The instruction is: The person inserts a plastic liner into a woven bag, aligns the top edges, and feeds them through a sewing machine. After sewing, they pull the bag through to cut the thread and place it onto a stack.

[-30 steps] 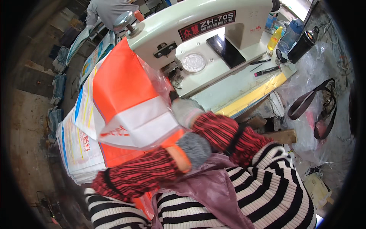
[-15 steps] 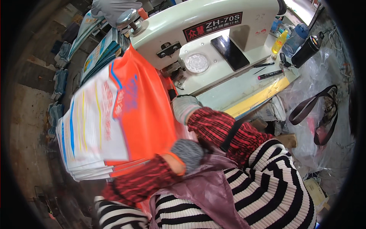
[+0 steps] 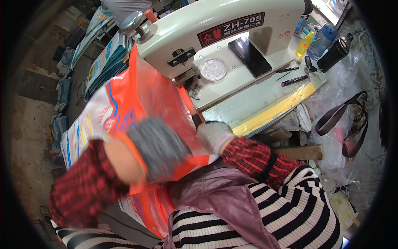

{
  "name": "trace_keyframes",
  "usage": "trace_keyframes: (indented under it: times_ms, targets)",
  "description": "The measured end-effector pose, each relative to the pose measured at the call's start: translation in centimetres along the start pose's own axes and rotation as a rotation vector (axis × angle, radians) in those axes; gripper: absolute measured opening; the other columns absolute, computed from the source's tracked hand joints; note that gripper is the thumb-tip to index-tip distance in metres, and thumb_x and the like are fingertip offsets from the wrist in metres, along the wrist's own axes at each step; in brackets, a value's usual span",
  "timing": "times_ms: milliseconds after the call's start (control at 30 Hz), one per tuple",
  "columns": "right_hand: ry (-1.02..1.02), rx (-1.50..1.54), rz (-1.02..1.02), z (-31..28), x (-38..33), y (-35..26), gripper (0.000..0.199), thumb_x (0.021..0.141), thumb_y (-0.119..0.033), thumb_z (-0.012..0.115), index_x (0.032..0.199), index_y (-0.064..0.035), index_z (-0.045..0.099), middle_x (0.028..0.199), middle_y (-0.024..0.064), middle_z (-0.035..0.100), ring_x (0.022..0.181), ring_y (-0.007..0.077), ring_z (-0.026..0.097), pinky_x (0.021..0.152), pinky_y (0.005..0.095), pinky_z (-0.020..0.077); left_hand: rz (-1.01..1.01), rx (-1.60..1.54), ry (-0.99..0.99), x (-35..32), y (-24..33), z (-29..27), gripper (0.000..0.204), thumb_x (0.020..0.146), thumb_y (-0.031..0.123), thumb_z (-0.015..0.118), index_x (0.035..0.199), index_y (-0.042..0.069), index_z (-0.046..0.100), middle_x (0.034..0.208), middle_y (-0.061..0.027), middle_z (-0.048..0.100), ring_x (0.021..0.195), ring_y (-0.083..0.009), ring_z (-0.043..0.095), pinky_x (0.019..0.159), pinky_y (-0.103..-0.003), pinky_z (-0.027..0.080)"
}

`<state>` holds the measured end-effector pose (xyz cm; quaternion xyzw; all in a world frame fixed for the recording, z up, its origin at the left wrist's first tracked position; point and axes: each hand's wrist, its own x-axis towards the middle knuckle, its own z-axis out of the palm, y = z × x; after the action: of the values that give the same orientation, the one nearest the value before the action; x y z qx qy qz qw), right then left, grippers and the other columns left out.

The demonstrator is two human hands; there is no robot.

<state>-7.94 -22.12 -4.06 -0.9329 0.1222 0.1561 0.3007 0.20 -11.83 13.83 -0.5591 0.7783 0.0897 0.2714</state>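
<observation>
A large orange and white printed sack [image 3: 153,87] is spread to the left of the white sewing machine [image 3: 170,31], its right edge beside the needle area. My right hand [image 3: 213,137], in a light grey glove with dark fingertips, is closed at the sack's right edge, just in front of the machine head. My left hand [image 3: 157,147], in a darker grey glove, lies over the sack's near part. Motion smears it and its fingers are hidden. Folds of orange and white sack hang below my left wrist, by my lap.
A black phone [image 3: 250,57] and a round clear dish [image 3: 213,69] rest on the machine bed. Pens [image 3: 294,81], a yellow bottle [image 3: 304,44] and a black flask [image 3: 333,54] stand or lie to the right. Stacked sacks [image 3: 108,58] are at the far left.
My left hand has moved up and left across the sack from near my lap. My right hand has shifted toward me and right, and the sack's near edge has come with it.
</observation>
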Motion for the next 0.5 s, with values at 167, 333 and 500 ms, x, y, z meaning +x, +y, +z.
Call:
trace_keyframes:
  times_ms: [167, 333, 500]
  targets:
    - [0.025, -0.156, -0.053, -4.5, 1.9, -2.6, 0.027, 0.081, -0.011, 0.044, 0.092, 0.0013, 0.065, 0.088, 0.0216, 0.064, 0.085, 0.0340, 0.063, 0.073, 0.0404, 0.0500, 0.043, -0.612, -0.249, 5.3, 7.8, 4.1, 0.027, 0.076, 0.025, 0.052, 0.095, 0.008, 0.062, 0.084, -0.0167, 0.063, 0.079, -0.0336, 0.061, 0.069, -0.042, 0.049]
    - [0.168, -0.168, -0.226, 1.3, 5.0, 2.6, 0.023, 0.083, -0.016, 0.046, 0.095, -0.0030, 0.062, 0.078, 0.0221, 0.061, 0.072, 0.0361, 0.061, 0.065, 0.0420, 0.0483, -0.270, -0.878, 0.371, 7.8, 10.7, 19.6, 0.026, 0.084, 0.028, 0.048, 0.092, 0.006, 0.060, 0.081, -0.0163, 0.062, 0.077, -0.0318, 0.060, 0.069, -0.040, 0.048]
    - [0.113, 0.440, -0.142, 4.5, -1.3, 2.6, 0.046, 0.083, -0.028, 0.056, 0.117, 0.0022, 0.045, 0.093, 0.0231, 0.059, 0.087, 0.0328, 0.059, 0.078, 0.0342, 0.0467, -0.722, -1.138, 0.722, 5.7, 8.3, 17.7, 0.027, 0.086, 0.028, 0.048, 0.097, 0.004, 0.058, 0.095, -0.0145, 0.058, 0.088, -0.0277, 0.057, 0.070, -0.039, 0.049]
